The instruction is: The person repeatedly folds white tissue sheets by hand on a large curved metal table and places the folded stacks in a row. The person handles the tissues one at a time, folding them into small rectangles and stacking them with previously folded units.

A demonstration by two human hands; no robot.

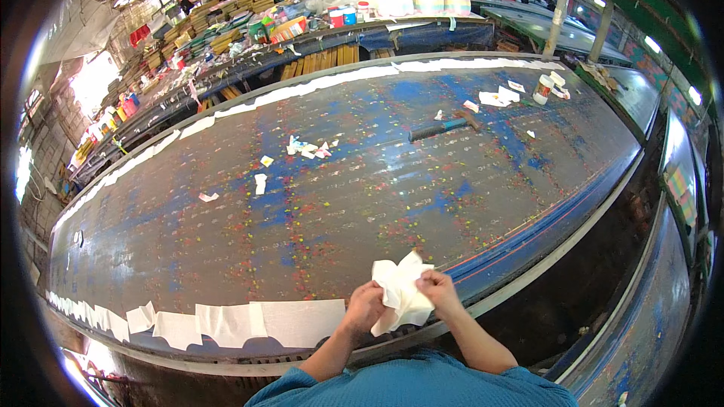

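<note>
Between hands (366, 307) (440, 292), partly hidden sheet (403, 290)

The crumpled, thin, soft sheet (398, 292) is plain creamy white; the flat rectangular sheets (298, 322) are off-white. The long, smooth dark-grey bench (173, 234) bears blue smears and red and yellow speckles. The straight-handled hammer (436, 130) has a blue-and-black grip. The textured fabric shirt (422, 380) is teal-blue.

The stained table (362, 215) bears 1 hammer (439, 130) and scraps (261, 184).

Head fisheye looks down and forward; close over the table (339, 211).
</note>
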